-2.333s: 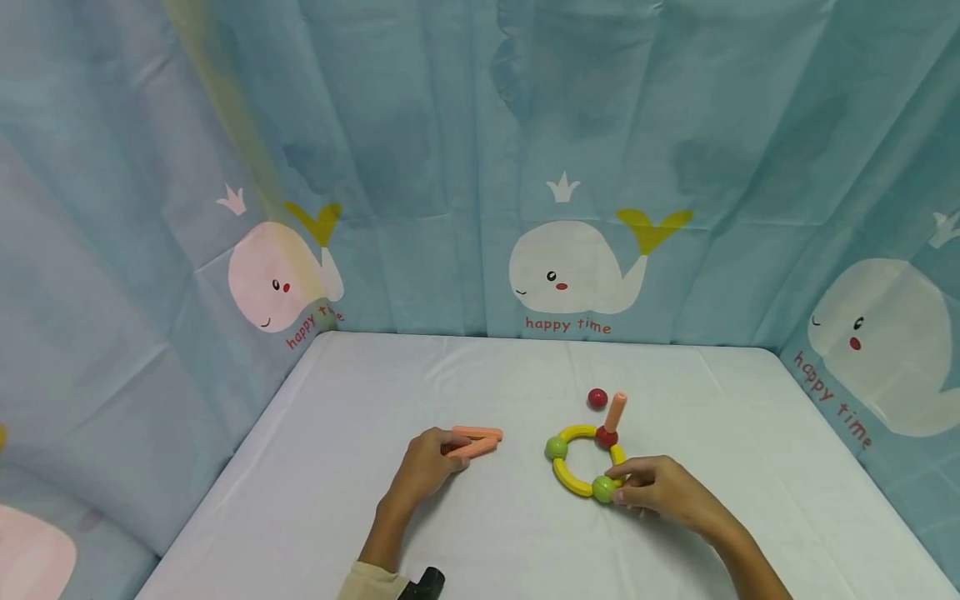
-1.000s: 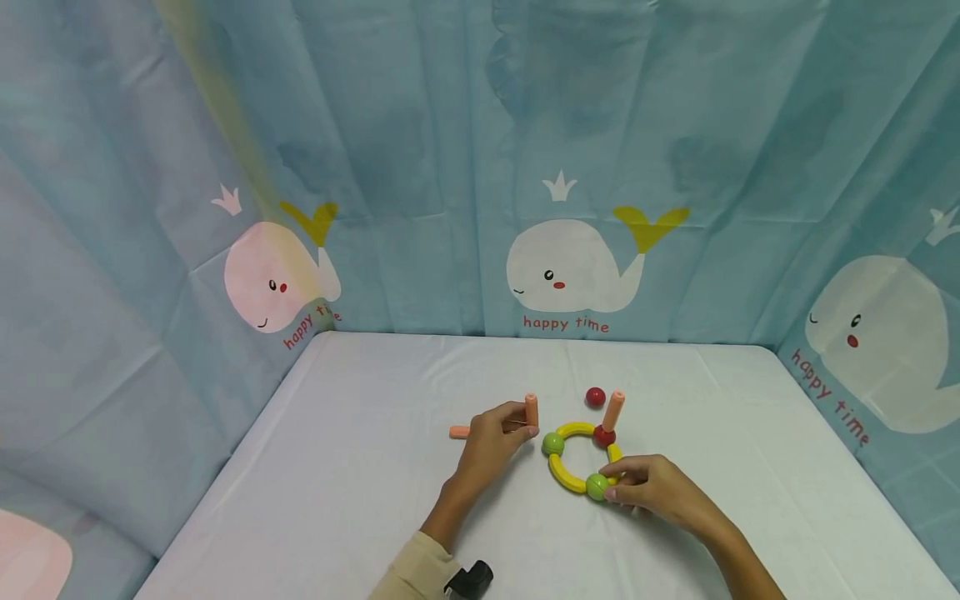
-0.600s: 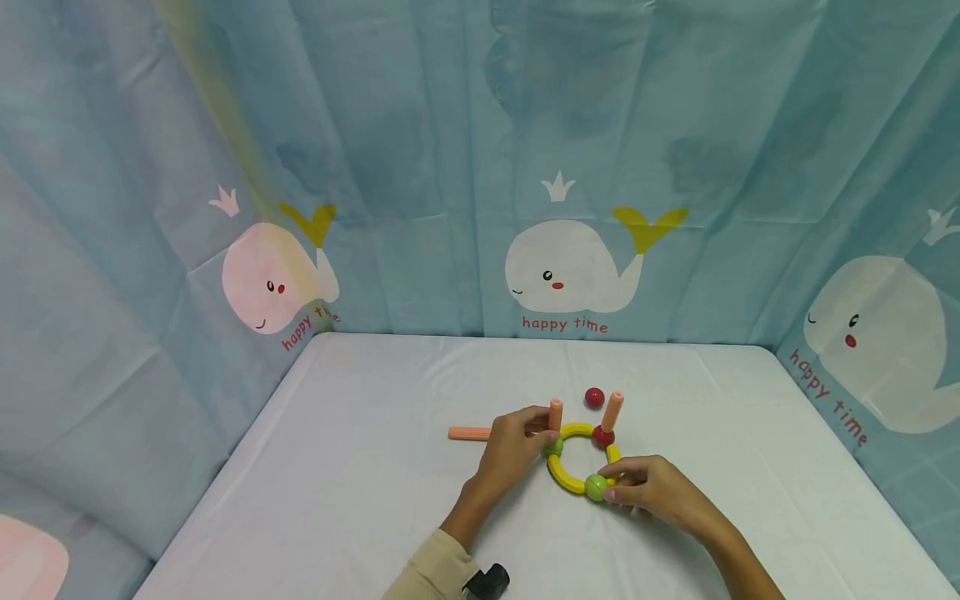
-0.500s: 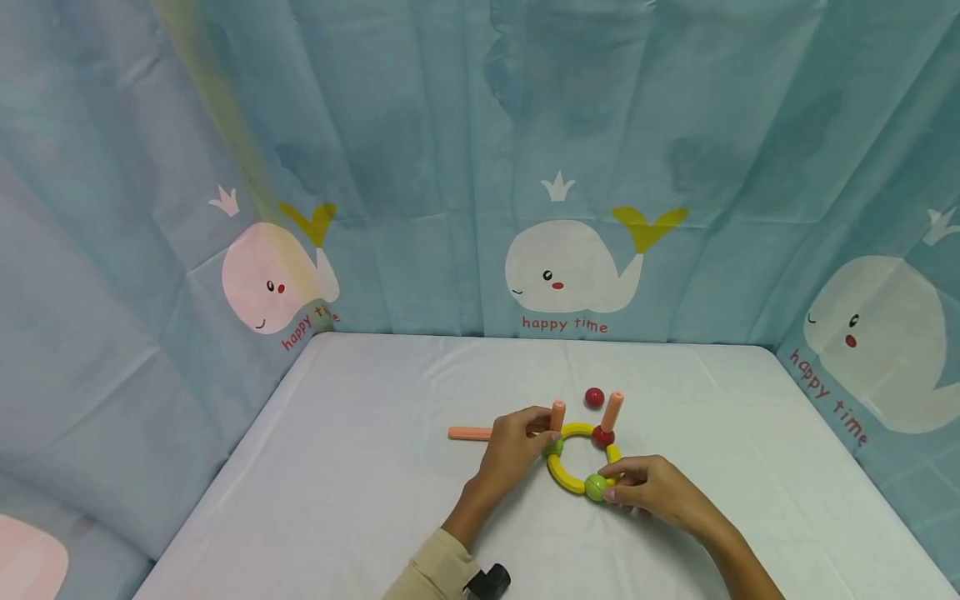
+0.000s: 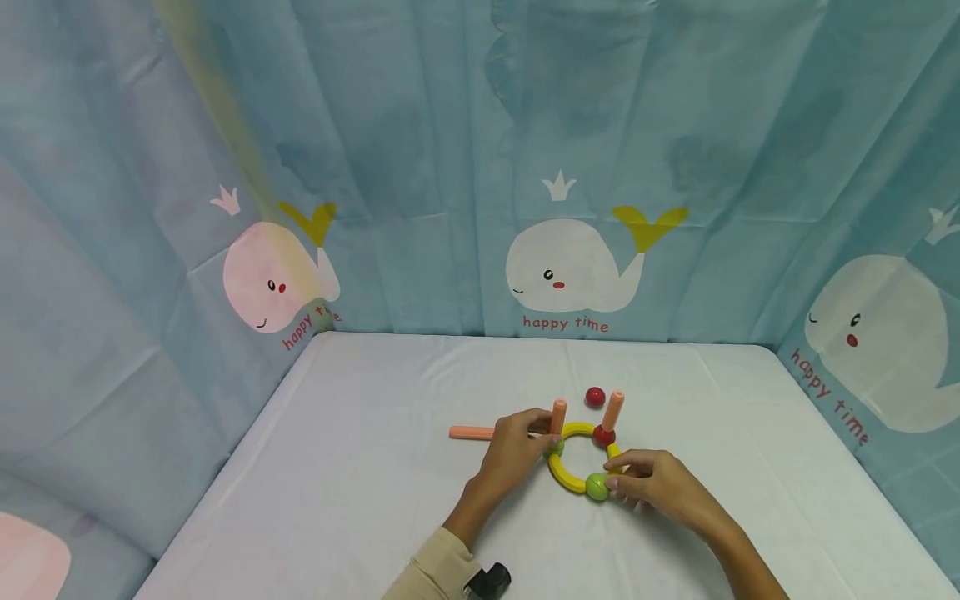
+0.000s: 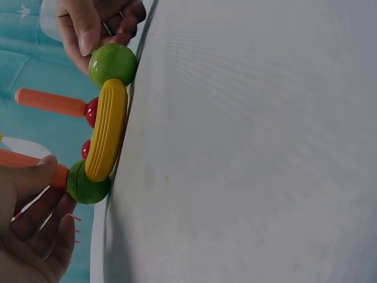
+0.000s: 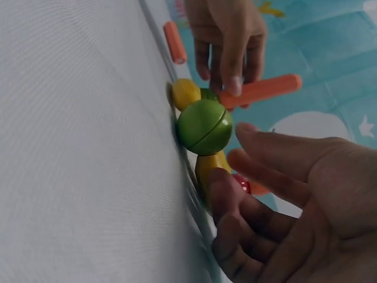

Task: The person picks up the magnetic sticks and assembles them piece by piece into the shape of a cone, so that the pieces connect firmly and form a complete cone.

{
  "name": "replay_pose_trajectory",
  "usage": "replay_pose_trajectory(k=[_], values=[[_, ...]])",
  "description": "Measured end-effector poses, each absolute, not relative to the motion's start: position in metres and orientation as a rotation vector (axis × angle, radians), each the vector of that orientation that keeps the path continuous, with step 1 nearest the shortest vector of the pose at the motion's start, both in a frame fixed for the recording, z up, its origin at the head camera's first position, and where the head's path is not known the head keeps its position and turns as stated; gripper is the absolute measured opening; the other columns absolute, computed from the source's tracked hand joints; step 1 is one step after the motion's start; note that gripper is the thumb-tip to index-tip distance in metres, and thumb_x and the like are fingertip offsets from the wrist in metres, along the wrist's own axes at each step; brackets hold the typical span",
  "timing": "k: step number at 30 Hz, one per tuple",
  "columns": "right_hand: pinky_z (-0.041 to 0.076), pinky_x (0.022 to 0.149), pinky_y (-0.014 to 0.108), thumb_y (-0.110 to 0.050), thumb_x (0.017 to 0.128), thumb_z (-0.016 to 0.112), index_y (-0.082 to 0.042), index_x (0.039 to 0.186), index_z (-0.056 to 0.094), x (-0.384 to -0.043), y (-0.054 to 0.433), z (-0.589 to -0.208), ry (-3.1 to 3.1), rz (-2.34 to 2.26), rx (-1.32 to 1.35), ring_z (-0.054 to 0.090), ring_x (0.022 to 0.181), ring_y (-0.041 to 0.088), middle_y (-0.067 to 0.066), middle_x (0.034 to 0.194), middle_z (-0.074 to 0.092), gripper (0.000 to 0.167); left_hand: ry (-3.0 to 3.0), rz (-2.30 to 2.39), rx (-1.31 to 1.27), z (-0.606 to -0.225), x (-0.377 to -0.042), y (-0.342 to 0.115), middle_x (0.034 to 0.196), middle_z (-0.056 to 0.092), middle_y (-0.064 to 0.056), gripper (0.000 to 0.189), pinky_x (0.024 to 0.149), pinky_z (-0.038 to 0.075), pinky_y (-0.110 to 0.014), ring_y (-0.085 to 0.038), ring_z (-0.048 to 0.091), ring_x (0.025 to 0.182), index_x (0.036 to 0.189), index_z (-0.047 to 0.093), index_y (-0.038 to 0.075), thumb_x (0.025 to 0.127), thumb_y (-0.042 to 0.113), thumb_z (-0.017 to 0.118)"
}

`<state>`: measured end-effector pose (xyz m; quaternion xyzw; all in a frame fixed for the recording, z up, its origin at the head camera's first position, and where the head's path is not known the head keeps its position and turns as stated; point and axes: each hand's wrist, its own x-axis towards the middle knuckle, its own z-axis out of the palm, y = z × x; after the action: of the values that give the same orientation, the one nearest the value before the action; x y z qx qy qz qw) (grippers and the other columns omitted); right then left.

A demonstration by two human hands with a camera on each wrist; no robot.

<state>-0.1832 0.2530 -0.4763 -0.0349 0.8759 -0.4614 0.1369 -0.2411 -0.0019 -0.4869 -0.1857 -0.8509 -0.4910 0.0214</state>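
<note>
My left hand (image 5: 513, 450) pinches an orange rod (image 5: 558, 415) that stands upright at the left green ball (image 6: 87, 186) of a ring on the table. Yellow curved pieces (image 5: 567, 477) link the ring's green and red balls. At the near side, my right hand (image 5: 663, 487) is beside the front green ball (image 5: 597, 487), its fingers loosely bent. A small gap shows between thumb and ball in the right wrist view, with fingertips in front of a yellow piece (image 7: 211, 168). Another orange rod (image 5: 613, 410) rises, slightly tilted, from the ring's red ball (image 5: 604, 436).
A loose red ball (image 5: 596, 397) lies behind the ring. One more orange rod (image 5: 471, 432) lies flat left of the ring, partly behind the left hand. The white tabletop (image 5: 360, 500) is bordered by a blue whale-print curtain (image 5: 420, 167).
My left hand has picked up one of the two lying orange rods and brought it right, upright, to the left green ball. My right hand has loosened from the front green ball.
</note>
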Motion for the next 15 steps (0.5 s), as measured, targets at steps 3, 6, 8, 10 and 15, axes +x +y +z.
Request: replay_pose_trajectory(k=[3,6,8,10,15], values=[[0.052,0.06,0.031,-0.032,0.094,0.082,-0.011,0.115,0.077,-0.185,0.254,-0.474,2.634,-1.335,-0.015,0.062,0.071,0.021,0.004,0.084,0.071,0.03,-2.691,-1.508,-0.531,-0.488,-0.241,-0.002,0.112,0.079,0.003,0.032,0.092,0.059,-0.027,-0.014,0.072,0.105,0.125,0.077,0.014,0.094,0.015,0.082],[0.052,0.061,0.029,-0.031,0.093,0.083,-0.009,0.122,0.074,-0.188,0.255,-0.471,2.736,-1.32,0.052,0.062,0.075,0.019,0.003,0.089,0.071,0.037,-2.724,-1.494,-0.508,-0.489,-0.241,-0.002,0.113,0.079,0.001,0.03,0.092,0.06,-0.03,-0.016,0.073,0.104,0.122,0.078,0.013,0.093,0.017,0.084],[0.053,0.064,0.029,-0.031,0.094,0.082,-0.007,0.131,0.07,-0.191,0.256,-0.47,2.788,-1.303,0.068,0.066,0.082,0.018,0.004,0.097,0.072,0.046,-2.742,-1.491,-0.491,-0.489,-0.24,-0.003,0.113,0.079,0.001,0.029,0.09,0.06,-0.03,-0.014,0.072,0.101,0.12,0.079,0.012,0.092,0.018,0.085],[0.055,0.067,0.03,-0.032,0.095,0.081,-0.006,0.139,0.067,-0.195,0.256,-0.47,2.827,-1.279,0.059,0.07,0.09,0.02,0.007,0.106,0.073,0.053,-2.755,-1.495,-0.479,-0.489,-0.24,-0.003,0.111,0.079,0.0,0.028,0.087,0.059,-0.029,-0.012,0.071,0.097,0.119,0.079,0.01,0.092,0.018,0.085],[0.061,0.074,0.035,-0.033,0.097,0.079,-0.002,0.143,0.064,-0.206,0.255,-0.473,2.859,-1.242,0.025,0.074,0.106,0.032,0.018,0.123,0.072,0.057,-2.772,-1.513,-0.463,-0.491,-0.239,-0.003,0.11,0.078,-0.001,0.029,0.079,0.057,-0.024,-0.006,0.067,0.089,0.119,0.079,0.007,0.092,0.017,0.084]])
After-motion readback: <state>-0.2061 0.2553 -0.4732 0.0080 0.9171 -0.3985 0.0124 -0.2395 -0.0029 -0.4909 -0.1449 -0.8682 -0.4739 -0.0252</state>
